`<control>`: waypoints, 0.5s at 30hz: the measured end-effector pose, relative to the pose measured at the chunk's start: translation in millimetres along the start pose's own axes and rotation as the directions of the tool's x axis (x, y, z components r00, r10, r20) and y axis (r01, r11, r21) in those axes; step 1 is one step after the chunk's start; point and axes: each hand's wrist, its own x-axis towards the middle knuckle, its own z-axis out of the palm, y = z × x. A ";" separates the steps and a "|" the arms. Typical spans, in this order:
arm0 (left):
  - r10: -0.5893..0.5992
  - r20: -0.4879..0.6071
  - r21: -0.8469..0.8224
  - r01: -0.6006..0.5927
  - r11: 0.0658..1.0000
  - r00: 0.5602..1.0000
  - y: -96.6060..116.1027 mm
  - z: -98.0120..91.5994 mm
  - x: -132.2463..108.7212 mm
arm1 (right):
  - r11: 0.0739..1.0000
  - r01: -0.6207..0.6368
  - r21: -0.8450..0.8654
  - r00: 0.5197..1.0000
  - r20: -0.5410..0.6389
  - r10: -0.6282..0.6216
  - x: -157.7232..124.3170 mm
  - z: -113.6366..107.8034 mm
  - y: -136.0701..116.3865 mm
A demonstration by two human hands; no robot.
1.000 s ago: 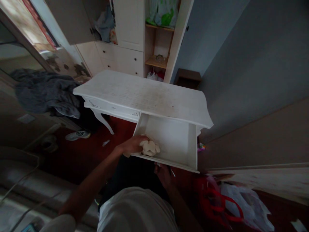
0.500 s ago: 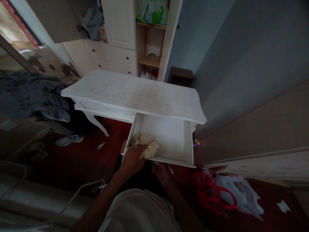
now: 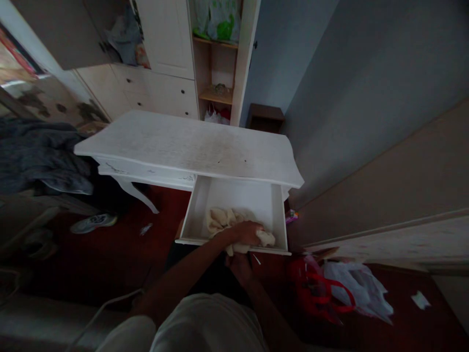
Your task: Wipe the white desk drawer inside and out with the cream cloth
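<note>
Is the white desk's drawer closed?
No, the drawer stands pulled open, with the left hand on a cream cloth inside it.

Dim room, soft daylight from upper left.
Brightest on white desk top (image 3: 190, 146); deep shadow over floor (image 3: 110, 254) and foreground; wide-angle bending at edges, slight softness throughout.
</note>
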 end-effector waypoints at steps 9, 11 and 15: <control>0.057 0.013 -0.123 -0.055 0.991 0.998 26.2 16.1 55.8 | 0.995 -0.076 -0.063 0.995 0.056 0.080 1.8 -8.1 -0.9; 0.100 0.021 -0.112 -0.097 0.989 0.995 23.3 16.7 55.1 | 0.994 -0.082 -0.073 0.995 0.056 0.086 1.9 -8.8 -1.3; 0.104 0.071 -0.124 -0.095 0.988 0.992 3.3 7.9 36.6 | 0.992 -0.079 -0.101 0.994 0.064 0.085 2.6 -9.8 -2.7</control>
